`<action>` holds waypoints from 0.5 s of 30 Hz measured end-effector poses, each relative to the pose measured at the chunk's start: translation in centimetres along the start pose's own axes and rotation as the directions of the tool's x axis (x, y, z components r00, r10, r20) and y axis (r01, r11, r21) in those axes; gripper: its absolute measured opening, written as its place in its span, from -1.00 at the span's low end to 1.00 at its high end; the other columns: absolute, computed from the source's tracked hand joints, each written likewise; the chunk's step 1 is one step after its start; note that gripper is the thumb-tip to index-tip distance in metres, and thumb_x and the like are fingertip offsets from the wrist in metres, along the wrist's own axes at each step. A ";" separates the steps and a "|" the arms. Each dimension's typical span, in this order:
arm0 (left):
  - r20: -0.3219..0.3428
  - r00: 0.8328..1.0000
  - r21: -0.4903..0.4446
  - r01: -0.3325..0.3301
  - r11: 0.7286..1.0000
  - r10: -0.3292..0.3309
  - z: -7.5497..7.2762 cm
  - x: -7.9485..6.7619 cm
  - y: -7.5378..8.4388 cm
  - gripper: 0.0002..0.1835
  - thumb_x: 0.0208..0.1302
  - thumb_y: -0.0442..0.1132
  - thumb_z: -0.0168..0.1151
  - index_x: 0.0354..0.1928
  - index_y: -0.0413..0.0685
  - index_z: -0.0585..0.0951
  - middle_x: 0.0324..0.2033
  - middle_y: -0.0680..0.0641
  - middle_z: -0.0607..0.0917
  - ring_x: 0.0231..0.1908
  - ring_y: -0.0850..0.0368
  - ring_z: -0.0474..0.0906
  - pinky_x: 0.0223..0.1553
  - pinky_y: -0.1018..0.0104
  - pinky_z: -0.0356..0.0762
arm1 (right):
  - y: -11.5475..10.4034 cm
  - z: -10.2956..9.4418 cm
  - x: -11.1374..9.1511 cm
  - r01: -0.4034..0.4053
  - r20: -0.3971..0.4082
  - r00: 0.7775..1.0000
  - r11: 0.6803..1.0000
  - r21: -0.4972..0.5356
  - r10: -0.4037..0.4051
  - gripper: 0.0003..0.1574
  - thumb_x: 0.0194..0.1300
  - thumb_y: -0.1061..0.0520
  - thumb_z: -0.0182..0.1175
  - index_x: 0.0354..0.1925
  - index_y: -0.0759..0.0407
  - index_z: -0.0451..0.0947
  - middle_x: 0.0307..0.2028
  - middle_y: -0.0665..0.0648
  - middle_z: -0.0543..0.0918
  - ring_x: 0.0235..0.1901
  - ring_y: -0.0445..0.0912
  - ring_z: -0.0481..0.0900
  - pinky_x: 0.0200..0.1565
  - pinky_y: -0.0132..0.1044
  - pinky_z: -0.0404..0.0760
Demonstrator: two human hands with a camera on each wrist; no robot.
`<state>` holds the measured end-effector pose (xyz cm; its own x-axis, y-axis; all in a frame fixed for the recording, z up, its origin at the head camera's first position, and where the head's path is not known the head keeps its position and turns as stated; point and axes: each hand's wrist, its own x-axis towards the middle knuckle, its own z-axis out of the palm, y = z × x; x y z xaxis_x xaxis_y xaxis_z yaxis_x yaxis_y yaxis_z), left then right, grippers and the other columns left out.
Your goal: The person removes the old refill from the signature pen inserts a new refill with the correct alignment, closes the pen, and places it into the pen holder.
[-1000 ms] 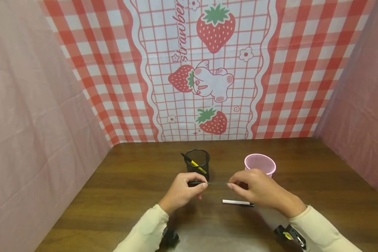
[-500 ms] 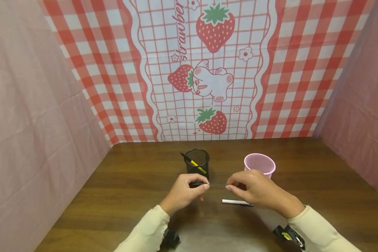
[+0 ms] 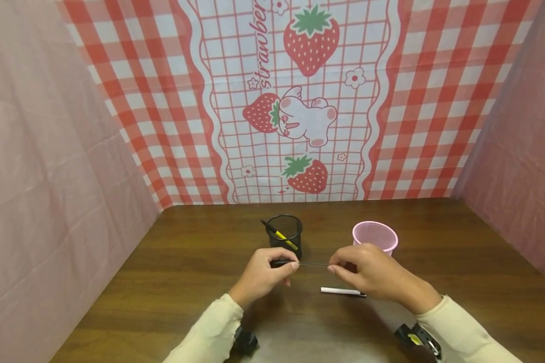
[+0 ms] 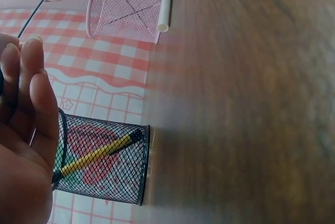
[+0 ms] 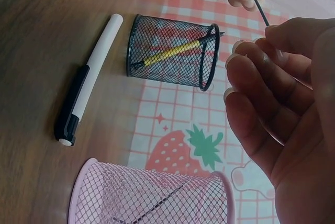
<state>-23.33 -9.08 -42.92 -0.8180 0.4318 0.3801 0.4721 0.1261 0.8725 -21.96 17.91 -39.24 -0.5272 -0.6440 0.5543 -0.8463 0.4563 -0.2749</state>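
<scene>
Stretched level between both hands is a thin dark rod with a thicker black end (image 3: 314, 264); its exact kind cannot be told. My left hand (image 3: 264, 275) pinches the thicker end, which the fingers partly cover. The rod's thin far tip is pinched between thumb and fingers of my right hand (image 3: 373, 272). In the left wrist view the thin rod (image 4: 33, 15) slants up to the other hand; the right wrist view also shows the rod (image 5: 263, 13). Below the hands, a white pen with a black end (image 3: 342, 291) lies on the table, its black part towards the right.
A black mesh pen cup (image 3: 285, 237) stands behind my left hand, with a yellow and black pen (image 3: 281, 237) leaning inside. Behind my right hand is a pink mesh cup (image 3: 375, 233), partly covered. The brown table (image 3: 200, 302) ends at a strawberry-print cloth backdrop (image 3: 300, 126).
</scene>
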 end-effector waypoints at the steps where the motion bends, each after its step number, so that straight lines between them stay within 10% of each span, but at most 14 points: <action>1: 0.000 1.000 -0.003 -0.005 1.000 0.005 0.0 0.0 -0.1 -0.94 0.31 -0.32 0.34 -0.23 -0.15 0.73 -0.50 -0.16 0.67 -0.61 0.08 0.63 -0.51 0.37 0.56 | 0.0 0.0 0.0 -0.003 0.000 1.000 1.000 -0.001 0.003 -0.85 0.28 0.21 0.36 -0.32 -0.07 0.64 -0.44 -0.25 0.63 -0.47 -0.41 0.50 -0.46 -0.35 0.60; 15: 0.006 1.000 -0.006 -0.017 1.000 0.017 -0.3 0.1 -0.3 -0.87 0.33 -0.27 0.32 -0.22 -0.21 0.71 -0.48 -0.35 0.66 -0.61 0.10 0.63 -0.49 0.37 0.55 | 0.3 -0.1 -0.2 0.007 -0.037 0.999 1.000 -0.020 -0.008 -0.81 0.22 0.23 0.39 -0.33 -0.09 0.64 -0.46 -0.31 0.59 -0.49 -0.44 0.49 -0.43 -0.57 0.48</action>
<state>-23.60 -9.37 -43.02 -0.8077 0.4390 0.3936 0.4843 0.1133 0.8675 -22.15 18.24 -39.34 -0.5171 -0.6246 0.5852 -0.8485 0.4637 -0.2549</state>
